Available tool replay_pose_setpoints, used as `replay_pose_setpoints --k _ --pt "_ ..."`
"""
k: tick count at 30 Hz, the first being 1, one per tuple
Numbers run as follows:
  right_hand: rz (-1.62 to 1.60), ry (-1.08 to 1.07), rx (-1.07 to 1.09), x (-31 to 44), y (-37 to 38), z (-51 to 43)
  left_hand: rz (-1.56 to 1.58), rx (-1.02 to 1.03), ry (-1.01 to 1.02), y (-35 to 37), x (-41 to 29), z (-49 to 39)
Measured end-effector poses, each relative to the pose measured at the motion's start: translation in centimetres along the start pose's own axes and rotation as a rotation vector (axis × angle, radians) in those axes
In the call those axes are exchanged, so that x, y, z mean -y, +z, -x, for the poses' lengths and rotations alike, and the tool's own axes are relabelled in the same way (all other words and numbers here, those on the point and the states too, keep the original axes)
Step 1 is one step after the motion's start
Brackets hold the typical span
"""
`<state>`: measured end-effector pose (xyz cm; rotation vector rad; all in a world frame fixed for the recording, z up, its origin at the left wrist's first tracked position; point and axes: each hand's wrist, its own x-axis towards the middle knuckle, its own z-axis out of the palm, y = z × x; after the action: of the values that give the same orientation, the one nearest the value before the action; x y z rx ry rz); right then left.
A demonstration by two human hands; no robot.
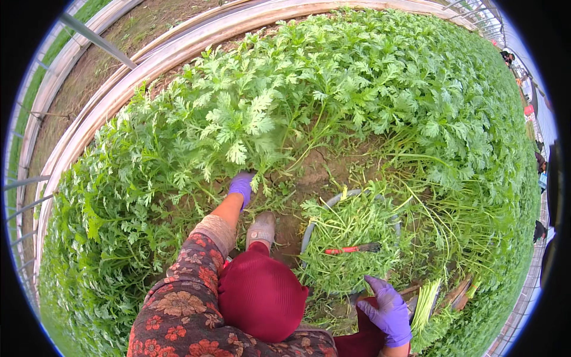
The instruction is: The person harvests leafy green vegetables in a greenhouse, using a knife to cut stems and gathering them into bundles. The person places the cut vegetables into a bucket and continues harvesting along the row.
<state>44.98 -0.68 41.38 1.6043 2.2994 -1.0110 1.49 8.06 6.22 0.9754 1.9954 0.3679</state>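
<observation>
My left hand [241,189], in a purple glove, reaches down to the base of leafy green plants [250,122], which look like crown daisy greens. Leaves hide its fingertips, so its grip on the stems cannot be made out. My right hand [387,310], also gloved in purple, is held near my right knee with thumb and fingers apart and nothing visible in it. Just beyond it, a round grey tub [308,232] is heaped with loose leaves and stems [352,218]. On that heap lies a red-handled tool [342,251] with a dark end.
Cut greens lie right of the tub; a bundle of pale stems [426,303] rests at lower right. My shoe [261,230] stands on bare soil [316,167]. Dense plants surround this patch. Pale plastic sheeting [178,51] borders the bed, with metal poles [96,40]. People appear far right.
</observation>
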Motion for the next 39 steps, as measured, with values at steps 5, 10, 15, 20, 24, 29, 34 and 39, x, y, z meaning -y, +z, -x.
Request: replay_pose_setpoints --k 5,10,15,20,24,29,34,39 --pt "-0.028 0.057 0.038 1.2 -1.2 -0.5 0.245 -0.234 -0.06 -0.8 -1.1 1.4" --pt "-0.017 0.051 0.037 1.3 -1.5 -0.8 -0.158 -0.129 -0.081 -0.8 -3.1 0.0" --pt "-0.024 0.051 0.042 1.1 -1.4 -0.9 -0.483 0.109 0.075 -1.7 -3.1 -2.1" --pt "-0.014 0.03 0.045 1.2 -1.5 -1.0 0.37 -0.061 -0.155 -1.4 -2.8 -1.0" --pt "-0.021 0.051 0.072 1.1 -1.5 -1.2 0.753 -0.145 -0.11 -1.1 -2.2 -1.3" --pt "-0.002 0.054 0.085 1.0 -1.8 -1.5 0.502 -0.027 -0.17 -0.6 0.1 -4.8" --pt "-0.038 0.058 0.094 1.0 -1.9 -1.7 -0.009 0.142 0.008 0.6 0.3 -7.8" --pt "-0.039 0.075 0.1 1.0 -1.9 -1.8 -0.119 0.1 0.143 0.3 -2.2 -6.7"
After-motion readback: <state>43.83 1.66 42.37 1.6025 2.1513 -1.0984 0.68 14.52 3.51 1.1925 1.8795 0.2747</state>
